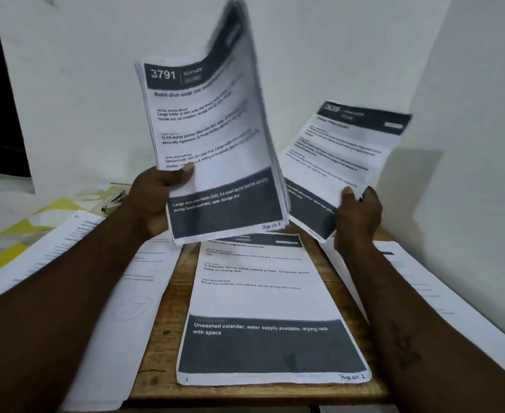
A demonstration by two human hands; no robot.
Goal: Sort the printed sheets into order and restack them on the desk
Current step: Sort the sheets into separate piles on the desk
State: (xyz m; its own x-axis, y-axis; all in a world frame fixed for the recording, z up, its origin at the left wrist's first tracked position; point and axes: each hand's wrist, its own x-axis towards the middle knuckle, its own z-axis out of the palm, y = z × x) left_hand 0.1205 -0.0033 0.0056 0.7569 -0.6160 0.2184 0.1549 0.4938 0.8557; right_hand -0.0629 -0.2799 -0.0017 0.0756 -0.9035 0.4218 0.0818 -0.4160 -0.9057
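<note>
Judging by the page-2 sheet (270, 305) laid at the middle of the desk (162, 368), the sorting is barely begun: a bundle (212, 138) is gripped by the left hand (159, 201), a single sheet (343, 153) pinched by the right hand (360, 213).

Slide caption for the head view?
Left hand holds a stack, right hand one sheet, above page 2 on the desk.

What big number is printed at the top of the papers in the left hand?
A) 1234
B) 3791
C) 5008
B: the bundle of sheets gripped by the left hand shows 3791 in white on its dark header, while the right hand pinches a single sheet.
</note>
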